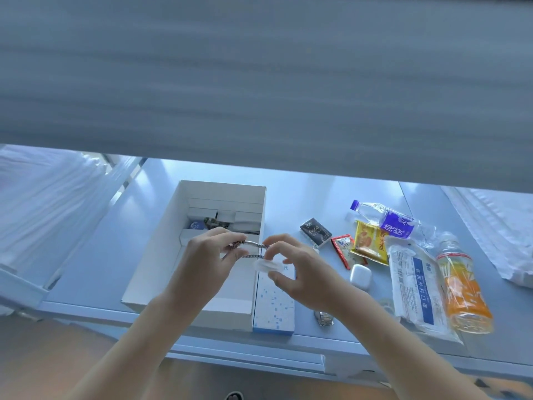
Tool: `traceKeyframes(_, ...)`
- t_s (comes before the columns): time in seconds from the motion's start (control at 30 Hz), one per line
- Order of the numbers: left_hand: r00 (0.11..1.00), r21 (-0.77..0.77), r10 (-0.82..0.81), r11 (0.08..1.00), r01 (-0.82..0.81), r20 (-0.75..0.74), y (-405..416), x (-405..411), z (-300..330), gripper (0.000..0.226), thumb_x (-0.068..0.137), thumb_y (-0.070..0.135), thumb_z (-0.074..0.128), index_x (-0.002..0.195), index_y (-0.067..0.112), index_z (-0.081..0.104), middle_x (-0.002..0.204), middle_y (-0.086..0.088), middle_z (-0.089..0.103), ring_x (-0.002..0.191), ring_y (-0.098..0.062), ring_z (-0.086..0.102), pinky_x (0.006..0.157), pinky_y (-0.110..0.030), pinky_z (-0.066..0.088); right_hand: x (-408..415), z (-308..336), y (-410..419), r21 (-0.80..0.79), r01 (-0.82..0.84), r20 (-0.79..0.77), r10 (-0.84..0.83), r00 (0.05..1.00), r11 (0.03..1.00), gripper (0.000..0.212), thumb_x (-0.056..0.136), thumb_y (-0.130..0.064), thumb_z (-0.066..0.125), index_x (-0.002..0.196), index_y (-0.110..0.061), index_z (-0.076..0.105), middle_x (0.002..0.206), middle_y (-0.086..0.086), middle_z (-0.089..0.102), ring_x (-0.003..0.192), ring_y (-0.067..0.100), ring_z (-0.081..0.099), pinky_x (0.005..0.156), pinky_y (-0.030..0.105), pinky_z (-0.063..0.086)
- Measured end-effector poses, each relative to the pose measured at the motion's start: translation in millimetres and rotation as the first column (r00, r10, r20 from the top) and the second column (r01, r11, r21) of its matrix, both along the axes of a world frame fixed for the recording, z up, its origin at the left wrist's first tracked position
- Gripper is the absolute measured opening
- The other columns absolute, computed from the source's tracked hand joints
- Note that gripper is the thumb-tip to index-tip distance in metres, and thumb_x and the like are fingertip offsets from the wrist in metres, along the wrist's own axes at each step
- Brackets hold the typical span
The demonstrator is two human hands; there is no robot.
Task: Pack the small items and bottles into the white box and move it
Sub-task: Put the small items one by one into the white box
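Both hands, left and right, grip pinching a blurred chain bracelet over the half-hidden white box.

the box is white, beside a carton speckled white and blue. one bottle has a purple label, the other orange drink. the packets: black, red, yellow.

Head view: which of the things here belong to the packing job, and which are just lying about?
Job:
white box
bracelet, held over the box by left hand and right hand
water bottle
orange drink bottle
black packet
yellow sachet
earbud case
mask pack
watch

Lying about:
white cloth
table
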State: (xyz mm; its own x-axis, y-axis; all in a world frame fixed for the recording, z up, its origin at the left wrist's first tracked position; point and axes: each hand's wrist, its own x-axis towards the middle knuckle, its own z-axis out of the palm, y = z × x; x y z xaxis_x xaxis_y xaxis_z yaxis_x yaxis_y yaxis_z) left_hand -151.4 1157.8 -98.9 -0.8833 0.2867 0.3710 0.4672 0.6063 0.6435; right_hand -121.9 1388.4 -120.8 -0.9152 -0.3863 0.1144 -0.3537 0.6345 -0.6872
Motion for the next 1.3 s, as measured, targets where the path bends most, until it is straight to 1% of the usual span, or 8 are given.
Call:
traceKeyframes(0.13, 0.999, 0.061, -0.012, 0.998, 0.008, 0.052, -4.9, 3.3, -10.4, 0.026, 0.084, 0.011, 0.081, 0.11, 0.014, 0.077, 0.106, 0.013, 0.072, 0.083, -0.002, 0.069, 0.083, -0.022, 0.057, -1.8, -0.6, -7.0, -0.063, 0.025, -0.026, -0.027, 0.999, 0.998, 0.019, 0.091, -0.019, 0.068, 0.107, -0.027, 0.061, 0.13, -0.02, 0.053, 0.115, 0.007, 0.058, 0.089, 0.029, 0.054)
traceKeyframes(0.37, 0.988, -0.008, -0.13, 0.991, 0.131, 0.086, -6.6, 6.9, -19.3, 0.045, 0.085, 0.016, 0.082, 0.128, 0.018, 0.069, 0.116, 0.017, 0.067, 0.088, -0.002, 0.066, 0.085, -0.025, 0.057, -4.2, -0.6, -7.2, -0.054, 0.04, -0.025, -0.042, 0.999, 0.998, 0.018, 0.09, -0.019, 0.068, 0.106, -0.023, 0.062, 0.125, -0.018, 0.055, 0.111, 0.014, 0.061, 0.088, 0.037, 0.054)
traceKeyframes(0.47, 0.996, -0.065, -0.086, 0.994, 0.089, 0.035, -5.6, 5.8, -19.0, 0.04, 0.085, 0.018, 0.081, 0.123, 0.02, 0.07, 0.107, 0.015, 0.069, 0.082, -0.002, 0.065, 0.081, -0.033, 0.058, -2.1, -0.2, -8.5, -0.037, 0.055, -0.049, -0.057, 0.997, 0.998, 0.018, 0.09, -0.021, 0.067, 0.107, -0.025, 0.062, 0.122, -0.021, 0.056, 0.107, 0.014, 0.062, 0.087, 0.037, 0.054)
traceKeyframes(0.57, 0.996, -0.165, -0.066, 0.985, 0.055, -0.062, -5.0, 4.9, -17.0, 0.031, 0.086, 0.021, 0.08, 0.116, 0.02, 0.072, 0.102, 0.012, 0.072, 0.085, -0.013, 0.068, 0.075, -0.035, 0.058, -1.2, 4.2, -10.2, -0.035, 0.056, -0.068, -0.058, 0.996, 0.998, 0.017, 0.091, -0.021, 0.066, 0.107, -0.024, 0.063, 0.119, -0.021, 0.057, 0.105, 0.012, 0.062, 0.087, 0.037, 0.054)
traceKeyframes(0.77, 0.975, -0.28, -0.024, 0.959, -0.04, -0.222, -28.3, -1.7, -14.2, 0.019, 0.082, 0.02, 0.081, 0.1, 0.02, 0.075, 0.096, 0.011, 0.075, 0.09, -0.019, 0.068, 0.088, -0.037, 0.053, -12.5, 26.1, -20.8, -0.003, 0.074, -0.124, -0.074, 0.989, 0.997, 0.015, 0.091, -0.02, 0.069, 0.105, -0.023, 0.065, 0.116, -0.019, 0.059, 0.104, 0.009, 0.061, 0.088, 0.033, 0.052)
traceKeyframes(1.07, 0.962, -0.291, 0.142, 0.934, -0.209, -0.235, -94.4, -7.6, -22.4, 0.017, 0.079, 0.022, 0.084, 0.094, 0.021, 0.077, 0.088, 0.01, 0.073, 0.087, -0.02, 0.067, 0.101, -0.052, 0.046, -79.7, 34.9, -85.2, 0.264, 0.067, -0.203, -0.013, 0.979, 0.962, 0.018, 0.088, -0.022, 0.07, 0.106, -0.019, 0.072, 0.101, -0.007, 0.064, 0.096, 0.017, 0.058, 0.087, 0.037, 0.047)
traceKeyframes(1.2, 0.97, -0.274, 0.171, 0.938, -0.215, -0.175, -104.1, -8.1, -27.7, 0.016, 0.08, 0.025, 0.082, 0.094, 0.022, 0.076, 0.086, 0.011, 0.072, 0.092, -0.019, 0.066, 0.103, -0.052, 0.044, -114.9, 23.6, -112.5, 0.378, 0.066, -0.177, 0.002, 0.984, 0.923, 0.014, 0.092, -0.025, 0.063, 0.101, -0.019, 0.071, 0.098, -0.004, 0.063, 0.094, 0.022, 0.058, 0.087, 0.041, 0.049)
traceKeyframes(1.3, 0.971, -0.265, 0.19, 0.938, -0.223, -0.146, -104.4, -7.6, -31.4, 0.015, 0.081, 0.028, 0.08, 0.094, 0.024, 0.075, 0.085, 0.013, 0.071, 0.094, -0.018, 0.065, 0.104, -0.051, 0.043, -140.4, 10.4, -134.3, 0.444, 0.07, -0.145, -0.005, 0.989, 0.893, 0.019, 0.099, -0.035, 0.061, 0.099, -0.018, 0.07, 0.099, -0.002, 0.063, 0.093, 0.024, 0.059, 0.082, 0.036, 0.048)
